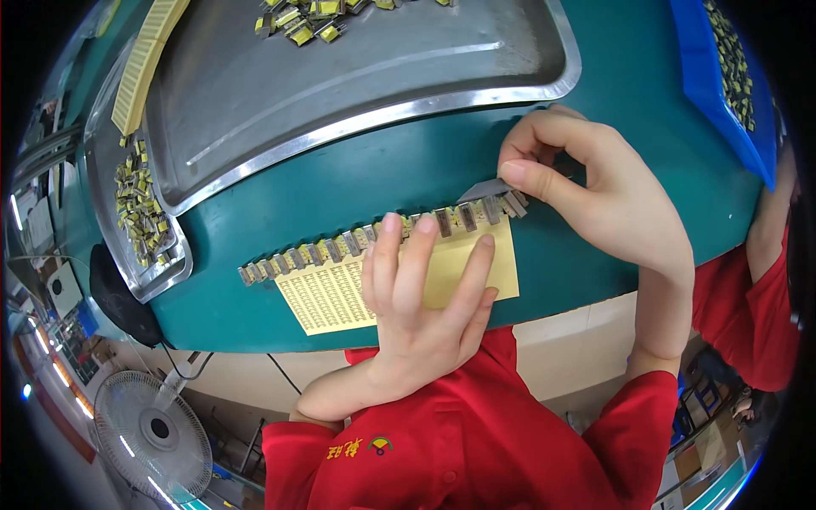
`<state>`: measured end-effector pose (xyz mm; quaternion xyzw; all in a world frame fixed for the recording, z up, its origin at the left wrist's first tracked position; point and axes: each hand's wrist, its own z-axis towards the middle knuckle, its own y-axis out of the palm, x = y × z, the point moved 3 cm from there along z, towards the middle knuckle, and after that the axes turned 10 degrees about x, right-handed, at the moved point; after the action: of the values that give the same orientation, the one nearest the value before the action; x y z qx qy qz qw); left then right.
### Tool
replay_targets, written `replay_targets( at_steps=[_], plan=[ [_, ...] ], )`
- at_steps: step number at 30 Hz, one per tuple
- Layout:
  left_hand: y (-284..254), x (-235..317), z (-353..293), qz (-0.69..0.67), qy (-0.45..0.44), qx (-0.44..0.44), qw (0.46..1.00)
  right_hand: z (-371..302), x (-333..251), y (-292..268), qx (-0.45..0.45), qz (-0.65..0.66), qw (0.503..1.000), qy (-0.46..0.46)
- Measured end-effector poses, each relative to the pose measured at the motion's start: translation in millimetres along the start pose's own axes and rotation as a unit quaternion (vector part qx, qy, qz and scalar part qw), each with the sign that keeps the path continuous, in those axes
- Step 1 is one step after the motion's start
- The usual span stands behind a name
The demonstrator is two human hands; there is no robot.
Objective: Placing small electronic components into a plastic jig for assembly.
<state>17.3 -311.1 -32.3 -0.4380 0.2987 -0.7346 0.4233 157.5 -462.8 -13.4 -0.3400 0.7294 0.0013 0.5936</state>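
A row of small metal-and-yellow components (331, 249), apparently little transformers, stands side by side on the green tabletop, slanting up toward the right. Under and in front of it lies a yellow sheet of printed labels (327, 297), bare of print on its right part. My left hand (425, 319) rests over the sheet with fingers apart, its fingertips at the middle of the row. Thumb and fingers of my right hand (603, 183) pinch a thin grey metal blade (482, 190) with a slanted end. The blade's tip is beside the row's right end, where some components lean.
A large metal tray (357, 93) with loose components stands beyond the row. At left are a smaller tray (183, 263) of components, a yellow strip (144, 64) and a dark pouch-like thing (119, 293). A blue bin (693, 110) and another person's arm (769, 229) are at right.
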Motion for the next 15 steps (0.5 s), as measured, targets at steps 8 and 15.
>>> replay_targets(
  at_steps=[8, 15],
  plan=[
    [-4.2, 5.2, 7.7, 0.009, 0.01, -0.084, 0.996, 0.0, 5.9, -1.7, 0.006, 0.033, 0.999, -0.029],
    [-4.3, 3.6, 7.8, 0.015, 0.008, -0.092, 0.996, -0.7, 8.3, 1.4, 0.011, 0.002, 0.998, -0.062]
  ],
)
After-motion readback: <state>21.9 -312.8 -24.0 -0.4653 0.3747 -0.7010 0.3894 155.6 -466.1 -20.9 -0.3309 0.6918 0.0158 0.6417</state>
